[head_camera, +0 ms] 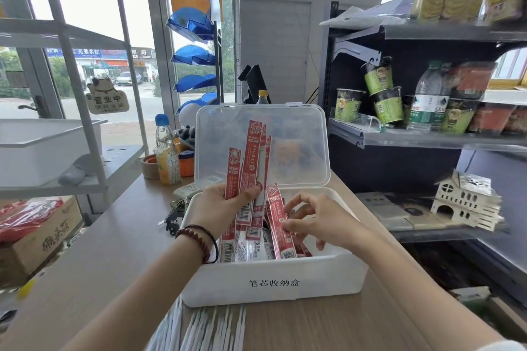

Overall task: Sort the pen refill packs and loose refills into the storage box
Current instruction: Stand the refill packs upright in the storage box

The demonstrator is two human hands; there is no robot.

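- The left hand [225,208] is curled round the lower ends of a fan of red refill packs [251,168], held upright over the far left part of the storage box [273,282]. Thumb in front, fingers behind, nothing slack.
- The right hand [316,219] is part-closed, with thumb and fingertips pinching the edge of a leaning pack [278,222] that stands in the box among others. How firm that pinch is, the view does not quite settle.
- The box sits on the table [114,251] with its clear lid [299,128] propped up at the far side. More packs lie packed inside, partly hidden by both hands.
- The loose refills [199,330], thin and white, lie on the table just near of the box, between the forearms.
- Risk: the fan is gripped only at its base, so the tall ends could splay, and one pack could slide out past the left rim.
- Risk: lifting the leaning pack may drag its neighbours up with it, since they sit tight together.
- Risk: either forearm, if it drops, could sweep the loose refills off the near edge.
- Risk: a knock from the fan could tip the lid forward onto the hands.
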